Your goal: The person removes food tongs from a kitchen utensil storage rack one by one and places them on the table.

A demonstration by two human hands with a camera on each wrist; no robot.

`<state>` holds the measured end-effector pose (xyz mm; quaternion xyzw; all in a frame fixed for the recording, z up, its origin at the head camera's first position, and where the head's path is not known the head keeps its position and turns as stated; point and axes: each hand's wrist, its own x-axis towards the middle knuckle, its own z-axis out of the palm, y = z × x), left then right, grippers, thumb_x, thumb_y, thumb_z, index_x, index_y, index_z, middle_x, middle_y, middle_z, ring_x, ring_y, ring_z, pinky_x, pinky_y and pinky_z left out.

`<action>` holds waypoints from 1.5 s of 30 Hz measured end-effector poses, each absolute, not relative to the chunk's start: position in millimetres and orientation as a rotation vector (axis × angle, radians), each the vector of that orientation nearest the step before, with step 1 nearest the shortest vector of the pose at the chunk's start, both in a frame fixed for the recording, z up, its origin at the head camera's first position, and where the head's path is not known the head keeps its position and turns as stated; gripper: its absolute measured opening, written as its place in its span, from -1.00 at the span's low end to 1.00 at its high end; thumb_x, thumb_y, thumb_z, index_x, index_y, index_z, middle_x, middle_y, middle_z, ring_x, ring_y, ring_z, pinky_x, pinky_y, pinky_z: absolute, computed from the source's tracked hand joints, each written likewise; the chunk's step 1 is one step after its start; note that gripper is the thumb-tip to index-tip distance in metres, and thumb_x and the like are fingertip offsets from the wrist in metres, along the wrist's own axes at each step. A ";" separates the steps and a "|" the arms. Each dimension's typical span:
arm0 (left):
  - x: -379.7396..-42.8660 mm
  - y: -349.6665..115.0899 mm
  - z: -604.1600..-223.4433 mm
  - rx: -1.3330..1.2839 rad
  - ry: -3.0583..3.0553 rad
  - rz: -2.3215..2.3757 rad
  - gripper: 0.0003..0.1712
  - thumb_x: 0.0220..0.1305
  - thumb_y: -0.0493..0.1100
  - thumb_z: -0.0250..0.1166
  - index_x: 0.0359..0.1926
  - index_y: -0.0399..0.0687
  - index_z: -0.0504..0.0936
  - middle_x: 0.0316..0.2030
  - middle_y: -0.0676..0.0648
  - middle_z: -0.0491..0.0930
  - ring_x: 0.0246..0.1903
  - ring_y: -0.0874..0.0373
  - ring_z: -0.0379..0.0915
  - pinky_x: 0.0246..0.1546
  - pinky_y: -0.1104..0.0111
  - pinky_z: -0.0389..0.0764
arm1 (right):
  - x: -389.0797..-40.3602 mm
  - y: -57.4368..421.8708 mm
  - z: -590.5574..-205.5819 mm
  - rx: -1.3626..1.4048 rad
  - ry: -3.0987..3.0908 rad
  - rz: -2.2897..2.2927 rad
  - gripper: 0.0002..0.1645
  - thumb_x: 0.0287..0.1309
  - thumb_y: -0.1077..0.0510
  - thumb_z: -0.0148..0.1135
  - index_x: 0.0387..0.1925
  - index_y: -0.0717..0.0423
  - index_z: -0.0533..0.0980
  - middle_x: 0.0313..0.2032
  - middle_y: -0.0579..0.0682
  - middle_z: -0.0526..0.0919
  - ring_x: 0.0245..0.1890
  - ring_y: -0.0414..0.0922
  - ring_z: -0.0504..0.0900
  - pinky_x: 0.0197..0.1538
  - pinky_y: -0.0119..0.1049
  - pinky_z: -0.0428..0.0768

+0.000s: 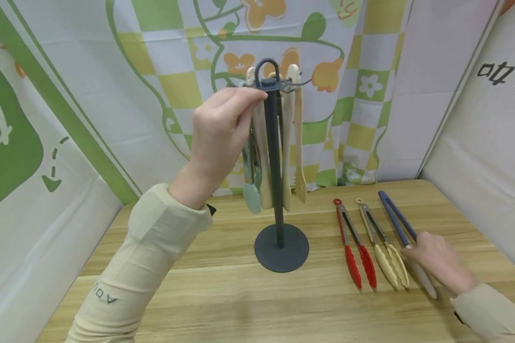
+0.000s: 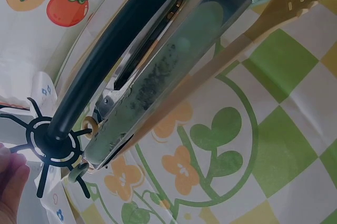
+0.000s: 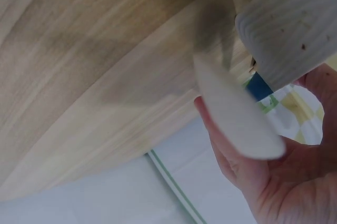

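Note:
A dark utensil stand (image 1: 282, 247) rises from the wooden table on a round base. My left hand (image 1: 219, 128) pinches one of the hooks (image 2: 20, 148) on its top ring. Green-tipped tongs (image 1: 252, 196) hang from the stand, along with a beige slotted turner (image 1: 300, 183) and other beige utensils (image 1: 287, 143). At the right, my right hand (image 1: 444, 259) grips blue tongs (image 1: 396, 216) with pale grey tips. One pale tip (image 3: 237, 108) looks blurred in the right wrist view, where the fingers and thumb lie about the tongs.
Red tongs (image 1: 360, 262) and cream-yellow tongs (image 1: 388, 262) lie side by side between the stand and my right hand. The wooden table (image 1: 223, 305) meets a patterned curtain (image 1: 356, 119) at the back. White printed panels (image 1: 489, 133) stand on both sides.

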<state>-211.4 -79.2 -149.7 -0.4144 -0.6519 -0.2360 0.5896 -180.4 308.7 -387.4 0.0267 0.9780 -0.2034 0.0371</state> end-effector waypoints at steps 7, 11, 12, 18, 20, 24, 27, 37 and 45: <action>-211.8 -79.2 -149.5 -0.973 -1.513 -0.549 -0.83 0.23 -0.35 0.14 -0.39 -0.32 0.65 -0.47 -0.17 0.63 -0.44 0.04 0.56 -0.34 0.40 0.58 | -182.0 309.9 -387.5 0.084 3.002 -0.621 -0.60 -0.03 0.01 0.20 -0.60 0.25 0.32 -0.70 0.01 0.34 -0.72 -0.14 0.31 -0.69 -0.32 0.32; -211.7 -79.1 -149.3 -0.974 -1.516 -0.548 -0.83 0.23 -0.35 0.14 -0.39 -0.32 0.65 -0.47 -0.17 0.63 -0.44 0.04 0.56 -0.33 0.40 0.58 | -183.1 310.8 -388.4 0.081 3.017 -0.609 -0.61 -0.04 0.00 0.21 -0.63 0.24 0.34 -0.70 0.02 0.36 -0.72 -0.13 0.32 -0.70 -0.32 0.33; -211.8 -79.0 -149.3 -0.974 -1.515 -0.548 -0.83 0.23 -0.35 0.14 -0.39 -0.32 0.65 -0.47 -0.17 0.63 -0.44 0.04 0.56 -0.33 0.40 0.58 | -183.3 310.7 -388.6 0.082 3.020 -0.607 -0.61 -0.05 0.01 0.21 -0.64 0.23 0.34 -0.71 0.01 0.36 -0.73 -0.13 0.32 -0.70 -0.32 0.33; -211.7 -78.7 -149.1 -0.973 -1.507 -0.547 -0.83 0.23 -0.35 0.14 -0.40 -0.32 0.65 -0.48 -0.17 0.63 -0.45 0.05 0.56 -0.35 0.39 0.58 | -183.5 310.5 -388.8 0.096 3.027 -0.591 -0.59 -0.04 0.00 0.22 -0.73 0.14 0.29 -0.74 -0.03 0.31 -0.75 -0.18 0.25 -0.71 -0.37 0.28; -211.5 -78.7 -149.0 -0.975 -1.506 -0.547 -0.83 0.23 -0.35 0.14 -0.40 -0.33 0.65 -0.48 -0.17 0.63 -0.45 0.04 0.56 -0.35 0.39 0.58 | -183.7 311.0 -389.0 0.097 3.025 -0.591 -0.59 -0.04 0.00 0.22 -0.73 0.13 0.29 -0.75 -0.04 0.31 -0.75 -0.19 0.24 -0.71 -0.38 0.28; -211.3 -78.6 -148.9 -0.976 -1.505 -0.544 -0.83 0.23 -0.37 0.13 -0.40 -0.33 0.65 -0.48 -0.17 0.63 -0.45 0.04 0.56 -0.34 0.39 0.58 | -184.6 311.3 -389.4 0.100 3.012 -0.599 -0.61 -0.04 0.01 0.22 -0.70 0.16 0.31 -0.73 -0.03 0.32 -0.75 -0.19 0.25 -0.71 -0.38 0.28; -211.2 -78.4 -148.9 -0.973 -1.506 -0.534 -0.84 0.22 -0.39 0.13 -0.40 -0.34 0.64 -0.48 -0.17 0.63 -0.44 0.03 0.56 -0.32 0.39 0.58 | -185.2 312.0 -389.9 0.094 3.009 -0.601 -0.61 -0.03 0.01 0.21 -0.70 0.17 0.32 -0.73 -0.03 0.32 -0.75 -0.19 0.24 -0.71 -0.38 0.28; -211.4 -77.2 -149.0 -0.969 -1.493 -0.515 -0.84 0.20 -0.42 0.12 -0.40 -0.34 0.63 -0.43 -0.18 0.64 -0.39 0.01 0.58 -0.21 0.43 0.56 | -184.5 314.0 -391.0 0.111 2.974 -0.637 -0.63 -0.01 0.01 0.18 -0.68 0.17 0.32 -0.71 -0.01 0.34 -0.75 -0.18 0.27 -0.70 -0.36 0.32; -211.0 -76.0 -147.5 -0.974 -1.522 -0.516 -0.81 0.17 -0.47 0.07 -0.42 -0.38 0.62 -0.39 -0.22 0.64 -0.30 -0.01 0.58 -0.10 0.48 0.51 | -185.0 313.9 -385.9 0.139 2.934 -0.643 -0.62 0.02 0.02 0.16 -0.65 0.19 0.32 -0.69 0.01 0.34 -0.71 -0.15 0.30 -0.67 -0.34 0.35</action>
